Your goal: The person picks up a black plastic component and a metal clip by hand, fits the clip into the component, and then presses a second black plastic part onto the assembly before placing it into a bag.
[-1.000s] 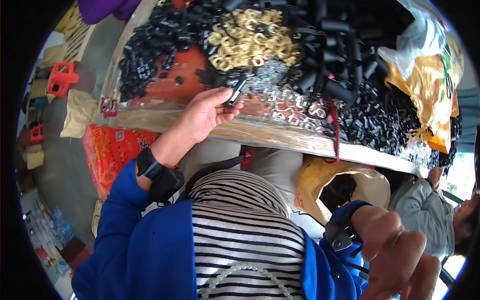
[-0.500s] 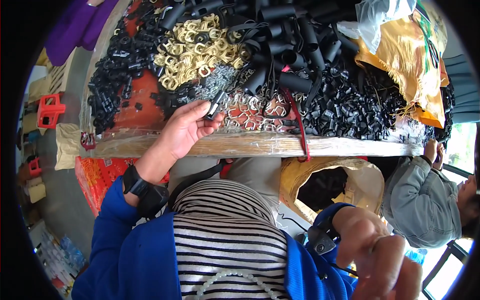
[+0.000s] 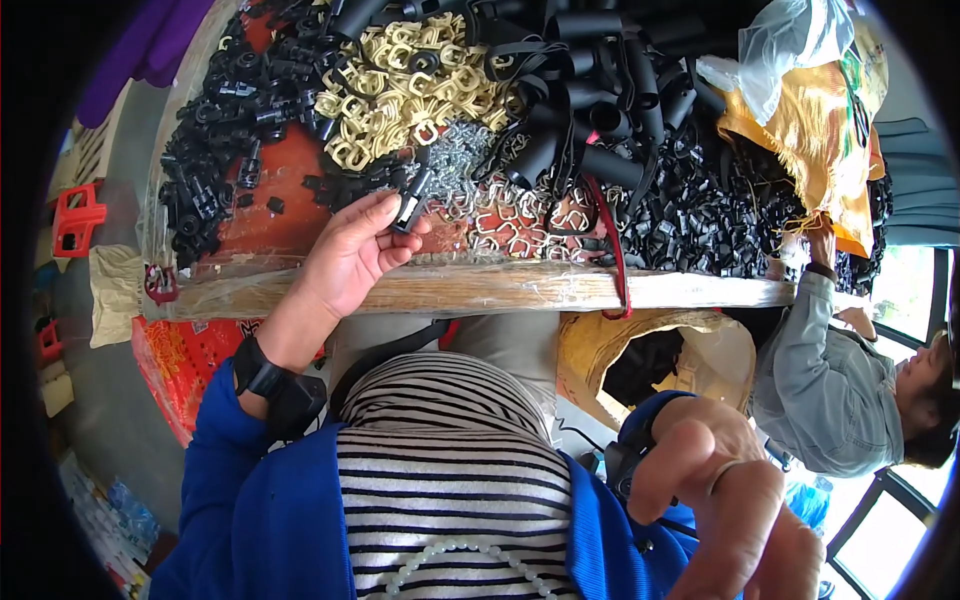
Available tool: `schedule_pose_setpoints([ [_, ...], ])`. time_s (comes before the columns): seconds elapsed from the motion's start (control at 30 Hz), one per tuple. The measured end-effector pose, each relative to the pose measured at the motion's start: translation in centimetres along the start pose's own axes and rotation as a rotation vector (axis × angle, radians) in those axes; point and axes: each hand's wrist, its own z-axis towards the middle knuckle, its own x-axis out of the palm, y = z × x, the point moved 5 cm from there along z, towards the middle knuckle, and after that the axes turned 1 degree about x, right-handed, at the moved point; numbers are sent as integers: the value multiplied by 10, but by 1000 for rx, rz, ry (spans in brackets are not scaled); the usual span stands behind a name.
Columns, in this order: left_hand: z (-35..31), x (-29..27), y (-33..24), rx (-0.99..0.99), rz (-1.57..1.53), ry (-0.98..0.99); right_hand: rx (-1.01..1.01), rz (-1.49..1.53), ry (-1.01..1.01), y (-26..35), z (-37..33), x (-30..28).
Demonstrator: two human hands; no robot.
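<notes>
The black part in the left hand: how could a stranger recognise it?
At the worktable's near edge, find the left hand. It pinches a slim black part; unlike the piled black pieces, it is held, showing a pale patch.

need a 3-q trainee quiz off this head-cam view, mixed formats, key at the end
1. Multiple choice: what does the person's left hand hold?
A) a gold-coloured ring
B) a small black part
C) a translucent bag

2. True or false: the yellow woven sack lies to the left of the gold-coloured pile.

3. Fill in the colour: the strap hanging over the table's near edge is ____.

Key:
1. B
2. False; the yellow woven sack lies to the right of the gold-coloured pile.
3. red
</notes>
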Motion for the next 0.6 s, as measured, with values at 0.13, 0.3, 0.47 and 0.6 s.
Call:
schedule_pose_setpoints([
  [0.13, -13, -12, -6, 36, -13, -9, 206, -79, -100, -3, -2, 14],
  [0.3, -21, -12, -10, 63, 4, -10, 239, -311, -1, 6, -41, -30],
  [0.47, -30, -16, -9, 78, 15, -46, 595, -1289, -324, -38, -81, -134],
  [0.6, -19, -4, -4, 59, 63, -32, 665, -1502, -371, -51, -112, -169],
])
